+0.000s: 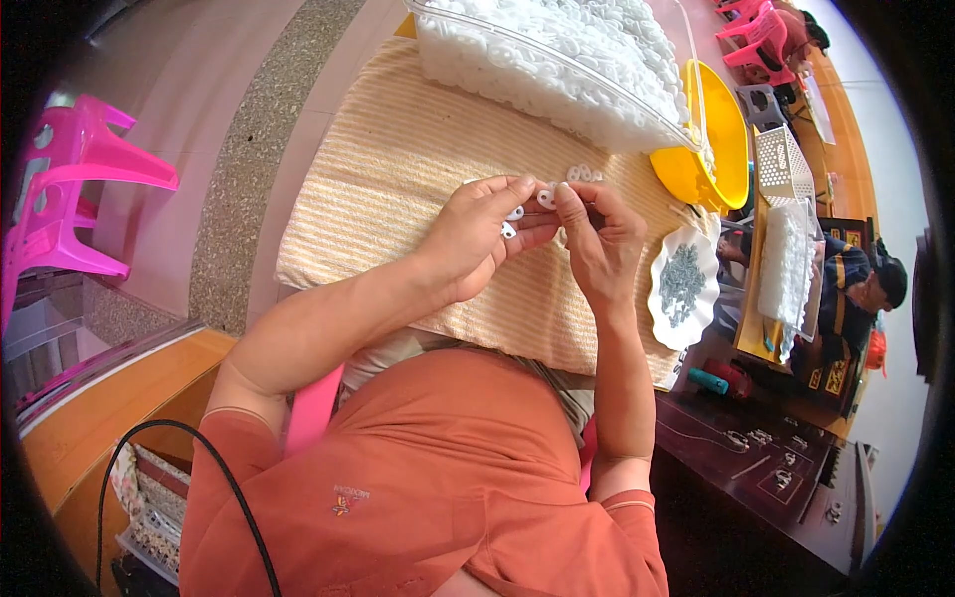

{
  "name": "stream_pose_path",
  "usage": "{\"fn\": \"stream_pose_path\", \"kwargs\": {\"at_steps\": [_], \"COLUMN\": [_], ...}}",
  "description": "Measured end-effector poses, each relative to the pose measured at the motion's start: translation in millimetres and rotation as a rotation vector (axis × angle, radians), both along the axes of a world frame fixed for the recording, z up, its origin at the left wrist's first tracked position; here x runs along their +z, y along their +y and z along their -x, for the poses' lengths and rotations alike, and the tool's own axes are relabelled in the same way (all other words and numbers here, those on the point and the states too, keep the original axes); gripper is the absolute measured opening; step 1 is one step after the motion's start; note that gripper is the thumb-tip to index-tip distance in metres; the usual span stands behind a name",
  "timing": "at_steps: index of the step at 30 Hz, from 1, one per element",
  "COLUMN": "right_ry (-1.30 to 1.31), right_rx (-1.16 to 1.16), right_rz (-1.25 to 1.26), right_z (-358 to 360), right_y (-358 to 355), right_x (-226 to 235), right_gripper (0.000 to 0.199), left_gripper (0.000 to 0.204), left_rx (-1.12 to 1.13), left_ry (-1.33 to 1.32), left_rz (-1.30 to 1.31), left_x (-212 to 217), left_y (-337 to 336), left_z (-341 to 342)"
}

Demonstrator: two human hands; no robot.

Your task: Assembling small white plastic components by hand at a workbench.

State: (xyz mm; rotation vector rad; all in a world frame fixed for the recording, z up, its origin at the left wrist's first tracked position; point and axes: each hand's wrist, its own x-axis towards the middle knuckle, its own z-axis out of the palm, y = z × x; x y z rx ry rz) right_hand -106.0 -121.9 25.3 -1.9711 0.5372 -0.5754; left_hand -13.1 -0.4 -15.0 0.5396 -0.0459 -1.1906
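Above the striped cloth, my left hand (463,239) and my right hand (604,244) meet at the fingertips. Between them, a small white plastic piece (546,199) with a hole is pinched by both thumbs and fingers. Two more white pieces (508,230) rest against the fingers of my left hand, which is curled. The fingers of my right hand are closed too, its thumb pressing at the white piece. Just beyond the hands, a few similar white pieces (582,173) lie on the cloth (368,179).
A clear bin (557,68) heaped with white pieces stands at the far side, beside a yellow basin (731,129). To the right sits a scalloped white dish (703,310) of small grey parts (682,286). Pink stool (90,189) at left; another person (856,289) at right.
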Motion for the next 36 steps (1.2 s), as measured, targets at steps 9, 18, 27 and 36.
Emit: {"fn": "stream_pose_path", "kwargs": {"at_steps": [9, 18, 27, 36], "right_ry": [0.045, -0.043, 0.040, 0.071], "right_rx": [-0.027, 0.160, 0.275, 0.205], "right_rz": [-0.115, 0.216, 0.470, 0.499], "right_z": [3, 4, 5, 4], "right_y": [-6, 1, 3, -2], "right_x": [0, 16, 15, 21], "right_gripper": [0.012, 0.006, 0.019, 0.017], "left_gripper": [0.017, 0.018, 0.018, 0.017], "left_rx": [-0.003, 0.009, -0.017, 0.010], "left_ry": [-0.066, -0.036, -0.017, 0.036], "left_rz": [-0.081, -0.077, -0.076, -0.035], "left_x": [5, 5, 1, 5], "left_y": [-1, -1, 1, 0], "left_z": [0, 1, -2, 0]}}
